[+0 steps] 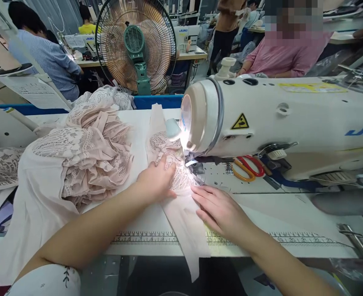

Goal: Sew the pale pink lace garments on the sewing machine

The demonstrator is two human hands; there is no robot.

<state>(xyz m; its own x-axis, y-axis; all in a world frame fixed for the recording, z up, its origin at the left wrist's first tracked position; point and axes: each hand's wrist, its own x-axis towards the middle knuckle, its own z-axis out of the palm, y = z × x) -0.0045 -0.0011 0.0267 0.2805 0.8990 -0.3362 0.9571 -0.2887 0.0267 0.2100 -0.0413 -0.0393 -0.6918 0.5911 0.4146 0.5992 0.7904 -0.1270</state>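
Fabric w/ pale floral lace (1,168) at far L edge. Behind it, worker in blue-&-white striped top (45,57), back turned. Then big heap of pale-pink lace & plain cloth pcs (98,156) on white tabletop (139,127), plain part hanging off front edge. Black-marked ruler strip (144,238) runs along front edge. Beyond, round black-caged fan w/ green motor (135,41).

Mid: L hand (156,179) palm down on pale-pink lace-and-cloth piece (184,222), fingers & thumb spread apart. Piece lies flat, lace at needle area of white JUKI sewing machine (261,107), plain tail over ruler & off front edge.

R hand (218,207) on piece's plain part, just below needle area; fingers extended, close tog., can't tell if pinching cloth. Under machine arm: scissors w/ orange & red handles (246,174). Bkgd R: worker in pink top (292,57).
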